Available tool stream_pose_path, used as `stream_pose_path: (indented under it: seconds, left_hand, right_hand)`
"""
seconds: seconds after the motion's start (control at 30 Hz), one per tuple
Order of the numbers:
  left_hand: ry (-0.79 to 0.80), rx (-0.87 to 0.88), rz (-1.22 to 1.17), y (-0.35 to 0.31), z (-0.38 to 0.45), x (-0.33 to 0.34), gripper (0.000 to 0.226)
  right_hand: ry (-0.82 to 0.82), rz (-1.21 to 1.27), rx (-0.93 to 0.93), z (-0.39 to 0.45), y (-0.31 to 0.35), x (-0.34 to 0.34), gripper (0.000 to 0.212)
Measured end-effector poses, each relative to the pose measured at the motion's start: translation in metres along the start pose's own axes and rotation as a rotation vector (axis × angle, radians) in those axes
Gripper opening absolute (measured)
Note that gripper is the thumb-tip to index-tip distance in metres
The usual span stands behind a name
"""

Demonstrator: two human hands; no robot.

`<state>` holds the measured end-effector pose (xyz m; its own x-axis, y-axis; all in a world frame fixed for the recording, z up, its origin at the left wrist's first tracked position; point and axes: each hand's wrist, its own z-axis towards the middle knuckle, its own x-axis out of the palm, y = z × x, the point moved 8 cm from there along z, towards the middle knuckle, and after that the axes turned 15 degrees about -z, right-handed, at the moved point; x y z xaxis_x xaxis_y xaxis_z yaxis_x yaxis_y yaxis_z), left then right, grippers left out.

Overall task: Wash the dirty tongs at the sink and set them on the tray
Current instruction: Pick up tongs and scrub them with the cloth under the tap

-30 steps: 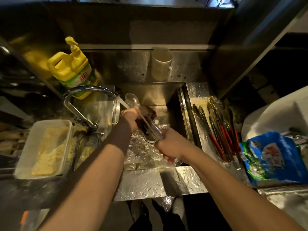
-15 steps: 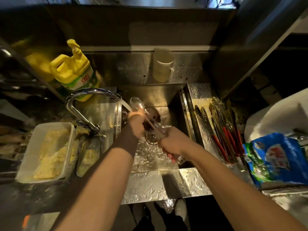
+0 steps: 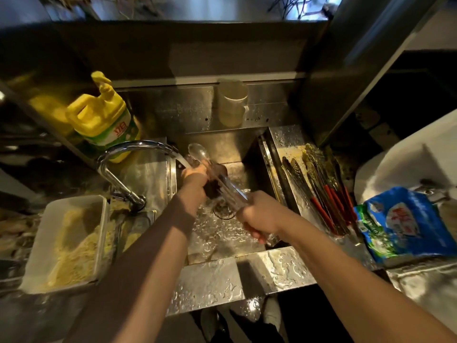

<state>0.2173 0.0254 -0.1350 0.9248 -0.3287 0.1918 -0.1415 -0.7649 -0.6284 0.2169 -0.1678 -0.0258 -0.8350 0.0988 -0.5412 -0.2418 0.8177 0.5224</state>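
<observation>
stainless steel glistens with water as a person rinses a pair of tongs (image 3: 217, 177) over the sink (image 3: 222, 258). the right hand (image 3: 259, 214) is curled tightly around the handle end of the tongs, near the sink's front right corner, and the tool slants up and away from that hand toward the far left, its spoon-shaped tip (image 3: 197, 151) raised above the basin. the left hand (image 3: 195, 173) sits at the far end of the tongs, just under the stream of water (image 3: 183, 160) from the curved chrome faucet (image 3: 128, 154); its fingers close on a dark scouring pad (image 3: 215, 184) pressed against the tongs' arms. directly below the tongs, between the two hands, lies the drain (image 3: 223, 210) amid splashing water. just right of the right hand, a tray (image 3: 284, 139) on the wet counter holds a bunch of red-handled tongs (image 3: 321, 194). farther right of that hand lies a blue plastic bag (image 3: 400, 221). left of the left hand, beyond the faucet, stands a yellow detergent jug (image 3: 103, 117), and nearer the person a white tub of yellowish noodles (image 3: 66, 243). a pale cup (image 3: 232, 102) stands against the backsplash beyond both hands.
</observation>
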Motion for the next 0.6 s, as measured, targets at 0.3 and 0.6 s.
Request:
stream_pose_path:
  seconds: [0.3,0.6]
  left_hand:
    - [-0.047,0.092,0.157,0.011,-0.003,-0.03,0.06]
    - [0.268,0.405,0.323,-0.015,-0.089,0.045,0.031]
  right_hand:
    - [-0.134,0.04,-0.027,-0.017,-0.027,-0.027,0.019]
    - [-0.358,0.051,-0.141,-0.044,-0.045,-0.076,0.071]
